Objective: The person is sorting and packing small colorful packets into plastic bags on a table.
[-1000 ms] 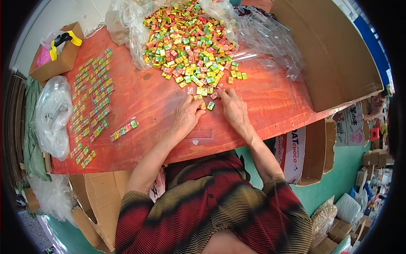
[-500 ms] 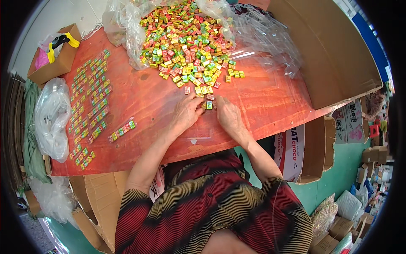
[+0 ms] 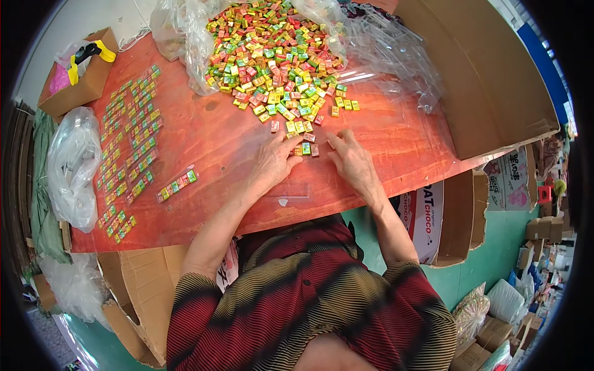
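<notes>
Small red, yellow and green boxes form a short row (image 3: 306,149) on the table in front of me. My left hand (image 3: 272,162) has its fingers curled around the row's left end, thumb below and forefinger above; its fingertips partly cover the boxes there. Just right of the row, my right hand (image 3: 352,162) is open, fingers apart and holding nothing. Several loose boxes (image 3: 299,127) lie right above the row. Beyond them spreads a large heap of the same boxes (image 3: 272,62). To the left lies one filled clear strip pack (image 3: 177,183).
Rows of filled packs (image 3: 143,130) cover the left of the red table (image 3: 396,145). Clear plastic sleeves (image 3: 396,55) lie at the back right beside a large carton (image 3: 482,74). A plastic bag (image 3: 74,167) and small carton (image 3: 80,80) stand at the left edge.
My right hand has drawn back to the right, away from the row, and its fingers have spread. A reddish box now shows at the row's right end. My left hand stays at the row.
</notes>
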Available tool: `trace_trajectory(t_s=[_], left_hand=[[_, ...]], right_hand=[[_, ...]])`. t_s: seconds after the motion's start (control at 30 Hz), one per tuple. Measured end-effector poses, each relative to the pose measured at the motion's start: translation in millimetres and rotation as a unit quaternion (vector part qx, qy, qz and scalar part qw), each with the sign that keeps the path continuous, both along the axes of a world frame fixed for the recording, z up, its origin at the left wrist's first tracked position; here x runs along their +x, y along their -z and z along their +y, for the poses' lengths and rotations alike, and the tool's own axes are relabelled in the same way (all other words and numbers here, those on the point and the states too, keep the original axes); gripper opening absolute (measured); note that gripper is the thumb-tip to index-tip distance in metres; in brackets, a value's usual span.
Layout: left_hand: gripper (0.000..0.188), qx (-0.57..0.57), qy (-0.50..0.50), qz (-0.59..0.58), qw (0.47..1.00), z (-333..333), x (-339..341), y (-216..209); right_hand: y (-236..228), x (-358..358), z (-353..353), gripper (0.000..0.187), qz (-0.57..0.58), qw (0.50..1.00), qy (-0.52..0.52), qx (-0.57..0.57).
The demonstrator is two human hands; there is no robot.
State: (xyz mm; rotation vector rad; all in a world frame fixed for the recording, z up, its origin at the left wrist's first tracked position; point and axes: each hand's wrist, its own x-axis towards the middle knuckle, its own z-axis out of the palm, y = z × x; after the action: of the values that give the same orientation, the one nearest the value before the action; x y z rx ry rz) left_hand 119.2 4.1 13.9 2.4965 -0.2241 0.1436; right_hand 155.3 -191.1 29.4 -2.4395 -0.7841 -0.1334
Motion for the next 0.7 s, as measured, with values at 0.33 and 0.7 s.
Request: trace_trajectory(t_s=[0.33,0.7], left_hand=[[0.032,-0.005,-0.021,-0.062,0.998,-6,1,13],[0.027,0.010,-0.049,-0.060,0.997,-11,0,13]], right_hand=[[18,5,5,0.026,0.057,0.998,0.019,-0.037],[13,14,10,0.021,0.085,0.996,-0.027,0.023]])
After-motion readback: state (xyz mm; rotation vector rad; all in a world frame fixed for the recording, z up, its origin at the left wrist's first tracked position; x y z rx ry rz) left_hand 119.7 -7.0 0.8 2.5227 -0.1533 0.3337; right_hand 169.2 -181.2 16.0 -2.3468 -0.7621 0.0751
